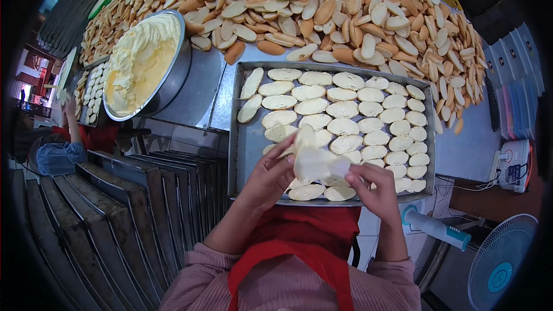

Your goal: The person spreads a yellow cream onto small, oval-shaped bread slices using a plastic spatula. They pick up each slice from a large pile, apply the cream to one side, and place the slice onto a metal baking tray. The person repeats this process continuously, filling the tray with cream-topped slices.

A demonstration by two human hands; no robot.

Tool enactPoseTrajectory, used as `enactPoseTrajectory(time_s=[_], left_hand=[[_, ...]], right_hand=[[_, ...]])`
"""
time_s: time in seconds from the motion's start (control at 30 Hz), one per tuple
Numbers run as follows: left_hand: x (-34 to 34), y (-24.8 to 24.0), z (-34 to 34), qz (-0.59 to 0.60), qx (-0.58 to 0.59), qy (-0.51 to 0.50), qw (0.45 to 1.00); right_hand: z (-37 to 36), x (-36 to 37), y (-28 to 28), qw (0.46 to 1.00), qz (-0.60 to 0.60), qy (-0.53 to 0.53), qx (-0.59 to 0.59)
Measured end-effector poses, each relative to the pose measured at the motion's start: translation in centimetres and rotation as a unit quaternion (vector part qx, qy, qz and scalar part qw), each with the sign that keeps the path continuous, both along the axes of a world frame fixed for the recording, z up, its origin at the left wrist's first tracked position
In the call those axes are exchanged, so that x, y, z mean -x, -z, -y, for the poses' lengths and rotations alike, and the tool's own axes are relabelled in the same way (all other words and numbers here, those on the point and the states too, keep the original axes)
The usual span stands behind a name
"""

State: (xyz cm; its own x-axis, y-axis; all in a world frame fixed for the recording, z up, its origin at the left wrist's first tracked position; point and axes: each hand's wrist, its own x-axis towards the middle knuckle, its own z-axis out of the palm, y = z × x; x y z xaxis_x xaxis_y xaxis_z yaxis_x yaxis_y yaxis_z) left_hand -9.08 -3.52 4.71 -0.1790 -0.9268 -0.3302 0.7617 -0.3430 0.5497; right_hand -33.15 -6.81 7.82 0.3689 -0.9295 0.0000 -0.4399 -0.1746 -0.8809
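My left hand [268,175] is closed round a pale slice of bread [305,138], blurred by motion, above the metal tray [235,161]. My right hand [374,187] grips a whitish, flat spreader [322,164], its blade against the slice and also smeared. Below both hands the tray holds rows of oval bread slices [347,126] coated with pale cream. Along its left side a strip of bare metal shows. To the left, a large steel bowl [180,52] is tilted, filled with thick yellowish cream [141,57].
A big heap of oval bread pieces [322,11] covers the back of the metal table [193,89]. Upright dark trays [109,213] crowd the lower left. Another person's arm [70,118] is by a second tray [95,95]. A fan [500,276] stands lower right.
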Motion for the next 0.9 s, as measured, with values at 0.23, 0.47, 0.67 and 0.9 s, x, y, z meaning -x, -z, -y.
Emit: enactPoseTrajectory(time_s=[0.23,0.47,0.67,0.9], left_hand=[[-1.6,0.3,-1.0,-0.003,0.005,0.052,0.999],[-1.2,0.4,-0.5,0.121,0.051,-0.071,0.989],[-0.3,0.1,-0.3,0.163,0.144,-0.252,0.943],[0.9,2.0,-0.6,0.495,0.287,-0.333,0.750]], right_hand=[[2.8,-1.2,0.5,0.992,0.049,0.112,-0.013],[-0.1,-1.5,0.0,0.971,0.155,0.056,-0.171],[-3.5,-2.6,2.0,0.979,0.100,0.073,-0.160],[-5.5,-3.1,1.9,0.966,0.132,0.190,-0.112]])
